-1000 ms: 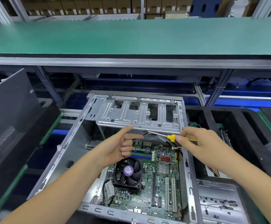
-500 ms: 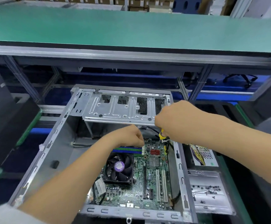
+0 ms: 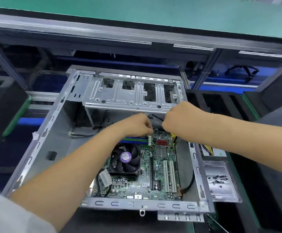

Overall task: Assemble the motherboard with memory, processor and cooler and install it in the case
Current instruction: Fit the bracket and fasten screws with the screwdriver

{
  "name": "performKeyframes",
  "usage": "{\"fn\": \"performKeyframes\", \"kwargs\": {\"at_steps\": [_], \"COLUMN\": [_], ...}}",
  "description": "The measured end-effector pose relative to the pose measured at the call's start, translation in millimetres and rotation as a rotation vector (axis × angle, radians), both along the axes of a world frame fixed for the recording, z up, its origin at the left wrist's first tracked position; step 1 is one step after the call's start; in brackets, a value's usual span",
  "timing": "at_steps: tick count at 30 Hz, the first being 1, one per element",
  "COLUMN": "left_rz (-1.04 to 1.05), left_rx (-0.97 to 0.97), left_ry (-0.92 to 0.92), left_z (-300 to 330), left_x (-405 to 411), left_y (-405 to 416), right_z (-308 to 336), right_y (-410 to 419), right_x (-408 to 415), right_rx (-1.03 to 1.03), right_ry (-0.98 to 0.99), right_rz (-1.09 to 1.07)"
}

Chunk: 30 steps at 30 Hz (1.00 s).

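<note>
- From the head view, the open metal case (image 3: 41, 137) lies on its side on the bench, with the motherboard (image 3: 155, 167) already lying flat inside it, toward the right wall
- The cooler (image 3: 126, 159), a black fan with a purple label at its hub, sits on the board's left half; the memory (image 3: 133, 140) sticks, blue and green, lie just beyond it at the board's far edge
- The left hand (image 3: 136, 124) reaches in over the memory, its fingers curled tight at the board's far edge; they seem to pinch something small there, but I cannot tell what
- The right hand (image 3: 179, 116) is curled into a fist just beside the left, above the board's far right corner; a thin black cable (image 3: 157, 117) runs out of it toward the left hand, though the grip itself is hidden
- Behind both hands stands the case's drive cage (image 3: 130, 96), perforated steel
- Right of the case, a metal tray (image 3: 221, 180) holds scattered small dark screws (image 3: 218, 178)
</note>
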State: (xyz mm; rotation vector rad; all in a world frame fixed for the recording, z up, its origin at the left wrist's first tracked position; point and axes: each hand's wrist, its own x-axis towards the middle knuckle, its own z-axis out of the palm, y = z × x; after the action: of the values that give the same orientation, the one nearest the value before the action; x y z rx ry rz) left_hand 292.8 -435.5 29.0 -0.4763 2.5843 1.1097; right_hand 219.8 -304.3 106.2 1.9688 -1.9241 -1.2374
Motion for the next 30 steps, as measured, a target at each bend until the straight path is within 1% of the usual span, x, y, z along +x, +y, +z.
{"fn": "performKeyframes", "kwargs": {"at_steps": [4,8,23,28,30], "left_rz": [0.012,0.015,0.017,0.007,0.003], "left_rx": [0.0,-0.002,0.002,0.053,0.111], "left_ry": [0.009,0.015,0.014,0.021,0.073], "left_z": [0.7,0.9,-1.0,-1.5,-3.4], "left_x": [0.9,1.9,-1.1,0.3,0.2], "left_y": [-2.1,-2.1,-1.7,-0.6,3.2], "right_z": [-5.3,-8.3,-15.0,-12.3,-14.1], "right_y": [2.5,2.2,4.1,4.0,3.3], "right_x": [0.5,1.6,-10.3,-9.0,-9.1], "right_rx": [0.02,0.028,0.018,0.05,0.034], "right_ry": [0.021,0.044,0.023,0.022,0.028], "right_rz": [0.044,0.025,-0.021,-0.055,-0.052]}}
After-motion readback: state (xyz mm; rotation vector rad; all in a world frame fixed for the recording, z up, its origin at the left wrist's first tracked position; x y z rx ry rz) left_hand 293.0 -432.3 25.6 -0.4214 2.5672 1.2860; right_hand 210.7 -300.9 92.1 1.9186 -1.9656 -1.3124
